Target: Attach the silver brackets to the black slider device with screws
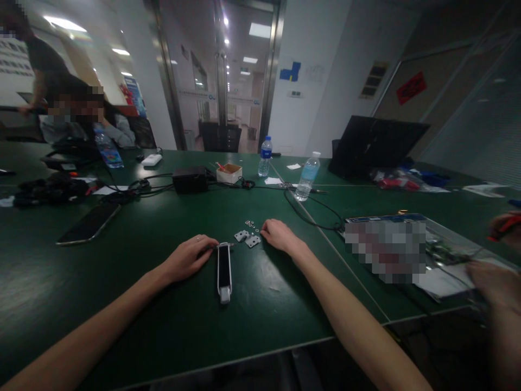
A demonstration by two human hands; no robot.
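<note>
Our two bare forearms (345, 309) reach in from the bottom of the frame, either side of a slim white-edged device (224, 269) lying at lower centre.
Our left hand (187, 258) rests low, palm down, left of centre, its fingers bent together and their tips at the device's upper end; we cannot tell whether they pinch anything. Our right hand (280, 236), just right of centre, curls its fingers beside two metal blocks (253, 241) and some small rings (249, 222); we cannot tell how tightly it is closed or whether it holds anything. The table (277, 304) is dark green, with a phone (88, 224) at left, two water bottles (307, 179) above centre and another person's hand (494, 279) at the right edge. Glass doors (244, 111) fill the top centre.
</note>
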